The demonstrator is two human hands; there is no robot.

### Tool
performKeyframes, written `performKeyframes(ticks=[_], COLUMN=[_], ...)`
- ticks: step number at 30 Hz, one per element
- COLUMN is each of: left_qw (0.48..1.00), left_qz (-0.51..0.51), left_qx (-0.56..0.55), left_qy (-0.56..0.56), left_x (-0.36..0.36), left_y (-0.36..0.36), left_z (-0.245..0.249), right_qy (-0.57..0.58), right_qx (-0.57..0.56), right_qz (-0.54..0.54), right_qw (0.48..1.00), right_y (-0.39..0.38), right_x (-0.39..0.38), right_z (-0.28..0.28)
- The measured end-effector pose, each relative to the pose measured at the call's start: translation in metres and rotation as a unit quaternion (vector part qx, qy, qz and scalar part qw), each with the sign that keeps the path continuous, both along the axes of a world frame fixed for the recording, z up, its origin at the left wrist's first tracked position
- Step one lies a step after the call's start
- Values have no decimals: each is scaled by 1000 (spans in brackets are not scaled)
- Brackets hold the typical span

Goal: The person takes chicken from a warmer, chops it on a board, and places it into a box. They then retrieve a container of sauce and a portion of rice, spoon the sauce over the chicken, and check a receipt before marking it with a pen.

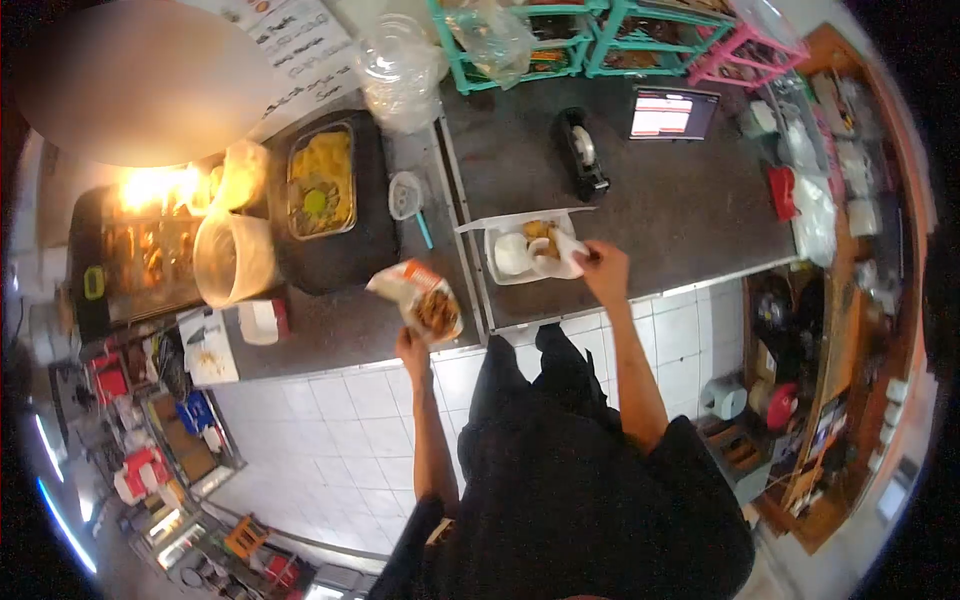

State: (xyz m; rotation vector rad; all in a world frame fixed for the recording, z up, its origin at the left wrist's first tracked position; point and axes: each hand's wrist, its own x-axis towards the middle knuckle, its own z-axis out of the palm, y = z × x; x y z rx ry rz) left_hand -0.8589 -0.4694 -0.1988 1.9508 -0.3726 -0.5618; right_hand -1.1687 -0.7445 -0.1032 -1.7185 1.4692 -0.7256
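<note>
My left hand is closed on the near edge of a white and orange paper food box. Its lid stands open, and pieces of brown food lie inside. My right hand pinches a small white piece, perhaps paper or a wrapper, at the right side of a white takeaway box. That second box rests open on the counter, holding a white mound like rice and golden fried pieces.
A black tape dispenser and a lit tablet stand on the dark counter. To the left are a strainer with a blue handle, a tray of yellow food, a clear tub and a lit grill.
</note>
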Motion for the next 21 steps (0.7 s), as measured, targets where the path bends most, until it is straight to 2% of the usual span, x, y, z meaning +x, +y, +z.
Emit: performKeyframes(ticks=[2,4,7,8,9,10,11,12,13,14,15,16,17,18,19,20,21], left_qw=[993,973,972,962,944,977,971,950,921,904,870,878,855,736,904,874,812], left_qz=[-16,-43,-43,-11,20,-84,-186,-280,-368,-386,-424,-407,-256,-81,-156,-49,-71], left_qx=[66,180,160,128,93,-21,-134,-127,-120,-180,-249,-253,-362,-443,-348,-321,-413], left_qy=[-95,-135,-170,-242,-314,-195,-70,-55,-42,-40,13,0,268,505,191,362,406], left_x=[-12,-6,-12,-25,-41,-56,-74,-94,-114,-131,-139,-143,-143,-137,-119,-103,-88], left_y=[-40,-53,-61,-63,-75,-87,-97,-105,-112,-117,-119,-123,-127,-128,-127,-109,-103], left_z=[7,-23,-25,-6,34,93,157,206,241,259,244,242,241,238,228,295,308], right_qy=[-40,-22,-22,-24,-4,16,14,14,1,-14,-45,-75,-151,-218,-291,-314,-262], right_qx=[-29,-70,-133,-135,-145,-155,-138,-121,-168,-216,-207,-196,-92,18,-18,-34,-118], right_qz=[-7,-17,-3,8,21,31,49,71,113,156,211,266,318,367,405,355,343], right_qw=[999,997,991,991,989,987,989,990,979,964,954,941,931,904,867,880,894], right_y=[-9,-14,-14,-9,-3,5,16,29,41,52,63,72,76,81,72,69,59], right_x=[-31,-44,-44,-35,-23,-7,13,33,56,77,94,107,114,122,122,126,129], right_z=[27,82,137,157,177,190,198,206,213,219,231,244,257,267,269,263,267])
